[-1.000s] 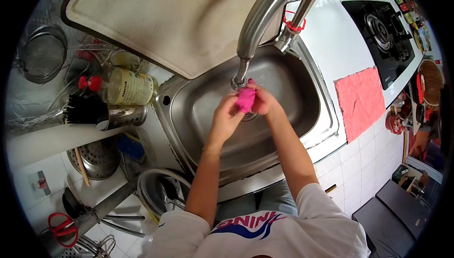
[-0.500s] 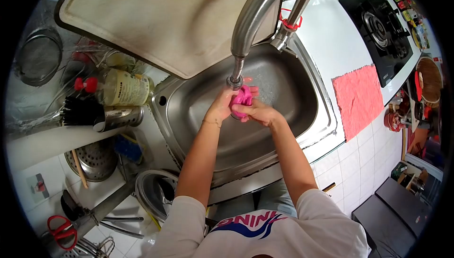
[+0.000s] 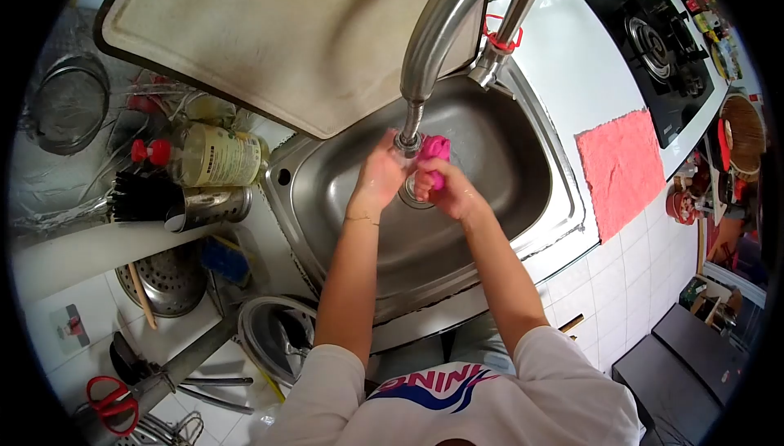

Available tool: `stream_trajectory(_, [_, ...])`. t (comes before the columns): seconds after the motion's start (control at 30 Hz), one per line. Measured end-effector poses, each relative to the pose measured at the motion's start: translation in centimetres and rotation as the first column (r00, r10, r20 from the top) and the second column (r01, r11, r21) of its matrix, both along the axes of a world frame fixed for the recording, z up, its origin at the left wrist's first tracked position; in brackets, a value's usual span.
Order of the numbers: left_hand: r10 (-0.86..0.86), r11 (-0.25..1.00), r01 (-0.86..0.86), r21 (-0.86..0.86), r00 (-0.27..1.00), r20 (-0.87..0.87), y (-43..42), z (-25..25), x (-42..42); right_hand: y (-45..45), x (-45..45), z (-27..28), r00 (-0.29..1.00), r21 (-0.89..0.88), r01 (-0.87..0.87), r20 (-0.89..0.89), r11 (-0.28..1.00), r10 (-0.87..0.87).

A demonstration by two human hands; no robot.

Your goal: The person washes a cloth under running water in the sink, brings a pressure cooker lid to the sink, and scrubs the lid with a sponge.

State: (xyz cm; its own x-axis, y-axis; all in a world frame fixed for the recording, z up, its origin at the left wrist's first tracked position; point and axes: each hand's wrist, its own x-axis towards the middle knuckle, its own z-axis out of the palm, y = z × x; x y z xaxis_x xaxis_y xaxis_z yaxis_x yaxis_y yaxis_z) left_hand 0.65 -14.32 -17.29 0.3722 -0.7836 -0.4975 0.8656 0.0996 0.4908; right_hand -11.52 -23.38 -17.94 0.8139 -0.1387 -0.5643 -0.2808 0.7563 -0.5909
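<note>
A wet-looking, bunched pink cloth (image 3: 437, 149) is over the stainless steel sink (image 3: 343, 262), just right of the faucet's spout end (image 3: 407, 144). My right hand (image 3: 449, 193) is closed around the cloth's lower part, its fingers curled and thumb on top. On the left of the spout, my left hand (image 3: 380, 175) is held with fingers stretched upward beneath the faucet. The spout partly covers those fingers. It looks wet and grips nothing that I can see. Below the hands shows the round drain (image 3: 419, 194).
A large cutting board (image 3: 245, 29) leans behind the sink. On the left are a bottle with a red cap (image 3: 220, 156), a black brush (image 3: 143, 197) and red-handled scissors (image 3: 113, 405). On the right counter lie a coral cloth (image 3: 622, 172) and a black gas stove (image 3: 653, 54).
Both hands held the pink cloth together before. Now the left hand has come away from it, and the right hand has it bunched in a fist, a little farther right.
</note>
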Motion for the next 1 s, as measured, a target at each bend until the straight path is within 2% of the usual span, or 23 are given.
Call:
stream_trajectory(0.03, [-0.134,0.987,0.126,-0.104,0.989,-0.069,0.7,0.1,0.2,-0.5,-0.1,0.2,0.972,0.545,-0.094,0.229,0.833,-0.040])
stream_trajectory(0.07, [-0.134,0.987,0.126,-0.104,0.989,-0.068,0.6,0.2,-0.5,-0.1,-0.1,0.5,0.972,0.545,-0.094,0.230,0.833,-0.040])
stream_trajectory(0.17, [0.056,0.986,-0.068,-0.152,0.995,-0.080,-1.1,1.2,-3.0,3.2,0.5,1.8,0.860,0.820,-0.248,0.432,0.516,-0.272])
stream_trajectory(0.2, [0.111,0.978,-0.123,-0.169,0.991,-0.081,-1.7,1.5,-3.5,3.4,0.2,2.3,0.859,0.817,-0.246,0.433,0.522,-0.272])
stream_trajectory(0.27, [-0.065,0.986,0.036,-0.161,0.982,-0.177,-1.0,-1.9,-1.4,3.7,-0.1,3.8,0.933,0.914,0.058,0.094,0.402,-0.348])
stream_trajectory(0.33, [-0.036,0.991,0.017,-0.130,0.989,-0.144,-1.4,-0.1,-1.5,3.3,-0.7,2.8,0.944,0.907,0.011,0.130,0.422,-0.304])
stream_trajectory(0.4, [-0.240,0.944,0.221,-0.246,0.970,-0.049,-1.9,-0.8,-0.1,2.2,-0.5,2.0,0.991,0.323,-0.122,0.090,0.938,0.098])
stream_trajectory(0.43, [-0.301,0.927,0.296,-0.230,0.953,0.013,-2.0,-0.1,0.2,1.8,-0.5,0.7,0.965,0.047,-0.259,-0.036,0.965,0.261])
stream_trajectory(0.47, [-0.302,0.926,0.297,-0.234,0.953,0.013,-2.2,0.1,0.3,1.9,-0.3,-0.7,0.965,0.044,-0.258,-0.038,0.965,0.260])
stream_trajectory(0.5, [-0.314,0.941,0.323,-0.101,0.944,0.102,-2.1,0.1,0.3,2.3,-0.2,-1.9,0.929,-0.503,-0.368,-0.235,0.782,0.286])
stream_trajectory(0.53, [-0.335,0.942,0.335,0.036,0.922,0.194,-2.2,-0.2,0.4,2.5,0.8,-0.2,0.894,-0.841,-0.447,-0.406,0.304,0.192])
stream_trajectory(0.57, [-0.338,0.941,0.338,0.037,0.921,0.195,-2.6,-1.6,0.3,2.1,1.1,1.5,0.811,-0.765,-0.584,-0.555,0.272,0.182])
stream_trajectory(0.6, [-0.105,0.988,-0.020,0.152,0.632,0.767,-2.8,-4.7,-0.6,2.4,1.2,1.0,0.807,-0.758,-0.590,-0.560,0.278,0.188])
stream_trajectory(0.63, [-0.008,0.932,-0.362,0.004,-0.009,1.000,-3.1,-6.6,-1.2,2.5,1.5,0.3,0.780,-0.752,-0.625,-0.609,0.208,0.144])
stream_trajectory(0.67, [0.003,0.934,-0.357,-0.010,-0.018,1.000,-3.8,-6.7,-1.0,1.9,2.2,-0.1,0.759,-0.747,-0.651,-0.646,0.133,0.082])
stream_trajectory(0.7, [0.018,0.896,-0.443,0.045,0.138,0.990,-4.2,-6.8,-1.2,1.5,2.5,0.1,0.760,-0.749,-0.650,-0.646,0.132,0.074])
stream_trajectory(0.77, [0.075,0.880,-0.383,0.281,0.696,0.714,-3.5,-3.0,-2.2,1.6,2.1,0.6,0.768,-0.760,-0.640,-0.639,0.110,0.050])
stream_trajectory(0.8, [0.078,0.877,-0.389,0.283,0.697,0.713,-3.1,-2.2,-1.6,1.5,2.1,0.1,0.766,-0.759,-0.642,-0.640,0.107,0.057])
stream_trajectory(0.87, [0.061,0.957,-0.098,0.274,0.988,0.141,-2.1,-1.0,0.3,1.1,1.9,-1.1,0.850,-0.663,-0.522,-0.458,0.537,0.261])
stream_trajectory(0.9, [-0.079,0.976,0.046,0.214,0.986,0.147,-1.2,-0.3,0.7,0.8,1.8,0.5,0.894,-0.375,-0.421,-0.328,0.826,0.306])
stream_trajectory(0.93, [-0.078,0.975,0.044,0.219,0.986,0.148,-0.7,-0.3,1.1,0.6,1.7,0.4,0.894,-0.371,-0.422,-0.325,0.827,0.310])
stream_trajectory(0.97, [-0.105,0.988,0.099,0.117,0.993,0.048,-0.1,-0.3,1.2,0.3,1.5,0.2,0.926,0.055,-0.357,-0.113,0.933,0.361])
stream_trajectory(1.0, [-0.142,0.990,0.143,0.003,0.989,-0.046,0.3,-0.6,1.3,0.1,1.6,0.2,0.948,0.476,-0.311,0.098,0.822,0.302])
